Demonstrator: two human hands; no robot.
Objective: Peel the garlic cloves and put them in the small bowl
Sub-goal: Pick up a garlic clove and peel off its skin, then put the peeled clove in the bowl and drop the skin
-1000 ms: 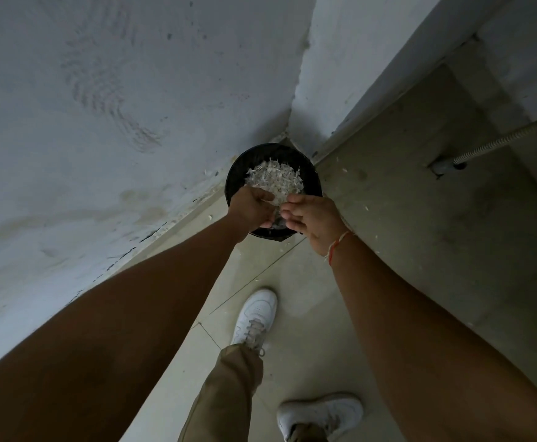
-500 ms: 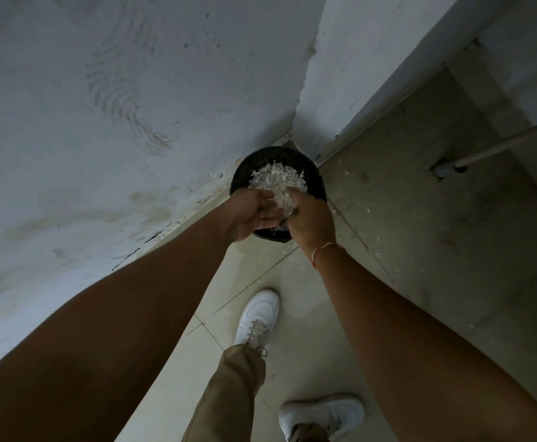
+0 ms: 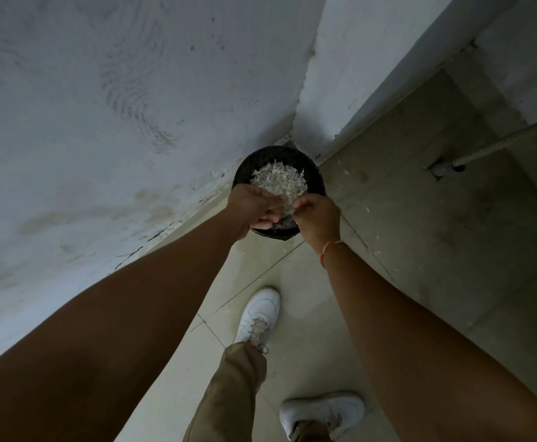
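Black bin (image 3: 315,173), slightly glossy; papery white skins (image 3: 280,181) inside. Matt rough plaster wall (image 3: 101,106), smooth tile floor (image 3: 308,352), ribbed hose (image 3: 497,143).

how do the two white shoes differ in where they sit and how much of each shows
The left shoe is set further forward, nearer the black bin, and points up toward it; the right shoe sits back by the bottom edge and lies turned sideways. The left shoe shows its whole toe and laces, with a khaki trouser leg covering its heel; the right shoe is partly cut off by the frame. Both are plain white and stand on the tiled floor.
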